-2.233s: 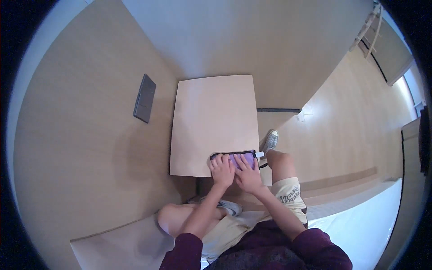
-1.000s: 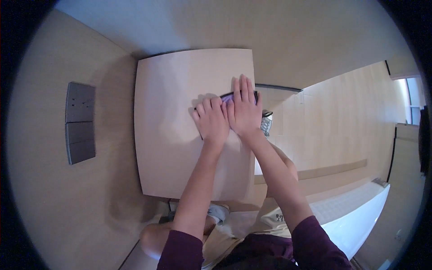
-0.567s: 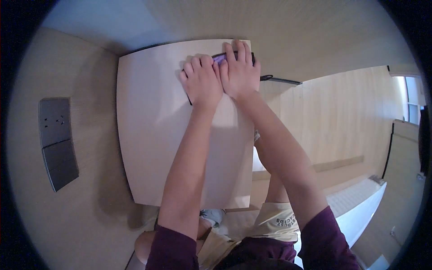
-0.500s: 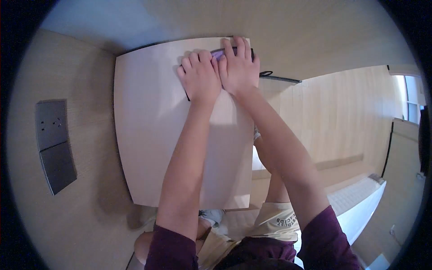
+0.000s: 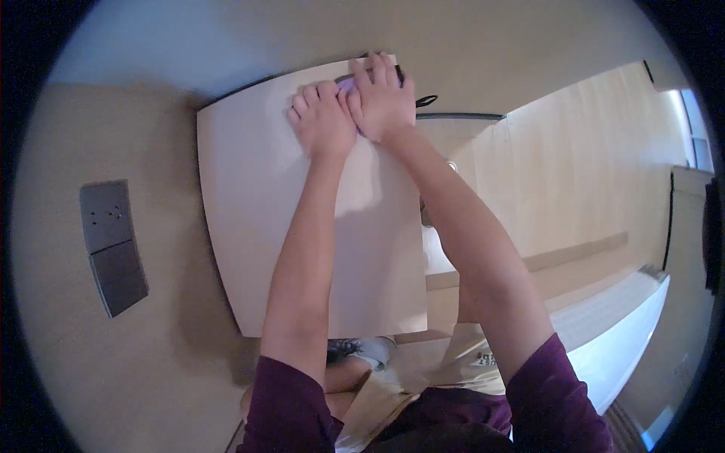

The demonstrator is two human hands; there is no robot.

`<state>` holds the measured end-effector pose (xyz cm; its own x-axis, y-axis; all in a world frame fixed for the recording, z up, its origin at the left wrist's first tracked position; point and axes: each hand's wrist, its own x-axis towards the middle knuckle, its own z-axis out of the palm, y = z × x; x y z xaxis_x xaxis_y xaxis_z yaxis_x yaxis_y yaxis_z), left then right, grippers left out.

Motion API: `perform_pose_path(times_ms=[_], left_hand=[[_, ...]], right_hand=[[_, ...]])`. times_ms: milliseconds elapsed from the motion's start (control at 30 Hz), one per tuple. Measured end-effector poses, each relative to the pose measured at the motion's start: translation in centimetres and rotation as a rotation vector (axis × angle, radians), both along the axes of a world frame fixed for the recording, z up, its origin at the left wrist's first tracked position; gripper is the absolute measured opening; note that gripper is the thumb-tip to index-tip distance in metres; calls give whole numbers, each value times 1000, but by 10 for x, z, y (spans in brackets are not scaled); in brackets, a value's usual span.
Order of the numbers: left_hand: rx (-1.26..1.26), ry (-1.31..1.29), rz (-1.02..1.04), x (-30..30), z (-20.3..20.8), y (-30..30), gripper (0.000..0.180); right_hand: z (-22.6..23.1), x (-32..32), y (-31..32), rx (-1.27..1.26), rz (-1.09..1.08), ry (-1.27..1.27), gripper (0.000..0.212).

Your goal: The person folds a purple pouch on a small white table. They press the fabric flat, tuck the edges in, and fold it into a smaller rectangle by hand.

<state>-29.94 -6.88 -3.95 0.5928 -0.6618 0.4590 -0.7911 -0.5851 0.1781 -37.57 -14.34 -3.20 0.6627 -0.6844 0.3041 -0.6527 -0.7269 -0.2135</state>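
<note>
Both my hands lie palm down, side by side, at the far right part of a pale tabletop [image 5: 260, 189]. My left hand [image 5: 325, 124] has its fingers bent a little and apart. Touching it at the thumb side, my right hand [image 5: 383, 102] stretches its fingers toward the far edge. Beneath them is a flat purple thing [image 5: 347, 83] with dark edges, mostly covered, so its kind cannot be made out. A black cord loop [image 5: 427, 100] sticks out just right of my right hand.
A dark grey socket and switch panel [image 5: 113, 245] is on the wall at left. A wall [image 5: 483, 38] rises behind the tabletop. My bent legs are below its near edge. At right are wooden flooring [image 5: 566, 166] and a white-sided, bed-like piece [image 5: 627, 343].
The whole view has shifted slightly. In the picture, my hands sit a little farther left and up. The dark corner beside my left wrist no longer shows.
</note>
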Motion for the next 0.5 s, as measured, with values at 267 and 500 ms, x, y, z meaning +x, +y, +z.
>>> perform_pose_path(times_ms=[267, 500], left_hand=[[119, 134, -14, -66, 15, 81, 23], [95, 217, 33, -130, 25, 170, 22]], right_hand=[[4, -64, 72, 9, 109, 62, 55], [18, -121, 156, 69, 215, 99, 58]])
